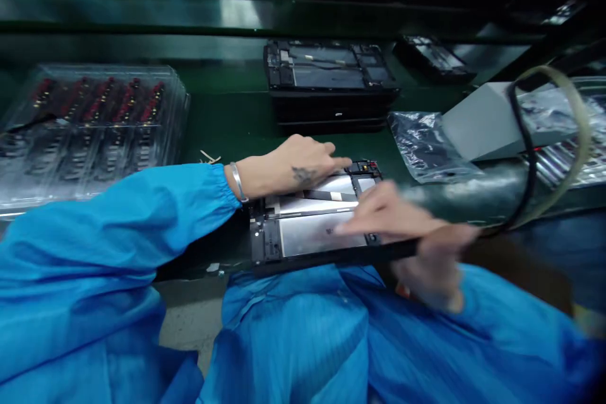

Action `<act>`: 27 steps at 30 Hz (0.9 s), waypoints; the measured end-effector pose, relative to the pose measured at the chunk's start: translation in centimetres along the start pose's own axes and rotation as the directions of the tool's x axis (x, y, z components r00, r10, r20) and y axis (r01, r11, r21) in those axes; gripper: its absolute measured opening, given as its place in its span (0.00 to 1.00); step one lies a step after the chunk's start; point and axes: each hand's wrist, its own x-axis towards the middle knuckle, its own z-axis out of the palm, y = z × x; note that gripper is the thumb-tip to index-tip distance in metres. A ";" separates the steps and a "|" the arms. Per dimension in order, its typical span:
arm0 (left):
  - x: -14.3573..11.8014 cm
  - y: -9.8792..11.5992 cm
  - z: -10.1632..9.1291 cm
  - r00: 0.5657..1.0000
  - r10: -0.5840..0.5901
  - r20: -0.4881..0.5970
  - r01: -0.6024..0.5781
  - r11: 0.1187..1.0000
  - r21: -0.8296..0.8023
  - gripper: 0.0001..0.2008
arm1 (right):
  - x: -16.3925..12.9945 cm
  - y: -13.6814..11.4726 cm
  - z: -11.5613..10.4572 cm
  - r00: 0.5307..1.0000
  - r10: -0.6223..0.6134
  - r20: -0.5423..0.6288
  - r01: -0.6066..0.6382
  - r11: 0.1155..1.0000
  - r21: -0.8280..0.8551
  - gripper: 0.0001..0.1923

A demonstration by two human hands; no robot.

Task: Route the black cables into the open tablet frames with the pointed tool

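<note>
Head view: our left hand (305, 167) rests loosely open on the flat gadget (305, 237); our right hand (402, 218) blurs, its grip we cannot tell.

The opened device (307, 237) is coloured silver inside a black frame. Bright blue is worn on both sleeves (156, 208), and a dark tattoo (303, 174) is inked on the left hand (303, 161). The bench (222, 113) is finished in dark green, the clear tray (175, 132) is striped with red rows, the box (487, 123) is toned pale grey, and the hose (585, 132) is tinted yellowish
</note>
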 end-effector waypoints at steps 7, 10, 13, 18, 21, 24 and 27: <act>0.5 -2.9 1.6 0.980 -0.178 0.090 0.198 0.812 -0.549 0.16 | -1.8 3.5 6.7 0.983 -0.110 -0.144 0.142 0.961 0.239 0.37; 0.4 -3.2 1.1 0.968 -0.226 0.112 0.247 0.759 -0.602 0.15 | -1.2 3.4 6.7 0.950 -0.222 -0.219 0.266 0.944 0.195 0.28; 0.4 -3.5 0.1 0.975 -0.212 0.062 0.203 0.751 -0.628 0.16 | -0.8 3.2 6.8 0.930 -0.276 -0.243 0.319 0.934 0.161 0.21; 1.0 -3.9 -1.2 0.987 -0.152 0.058 0.136 0.573 -0.809 0.14 | -0.8 3.2 6.2 0.932 -0.316 -0.176 0.336 0.937 0.098 0.22; 0.9 -3.9 -1.9 0.987 -0.154 0.037 0.110 0.499 -0.859 0.13 | -1.1 3.8 4.0 0.862 -0.505 0.044 0.507 0.854 -0.115 0.24; 0.1 -3.8 -2.9 0.977 -0.215 0.003 0.113 0.500 -0.859 0.15 | -1.3 4.6 1.1 0.737 -0.609 0.294 0.673 0.616 -0.409 0.24; -0.8 -3.7 -4.0 0.960 -0.281 0.015 0.151 0.471 -0.869 0.18 | -0.9 4.8 -1.2 0.723 -0.636 0.269 0.655 0.506 -0.562 0.21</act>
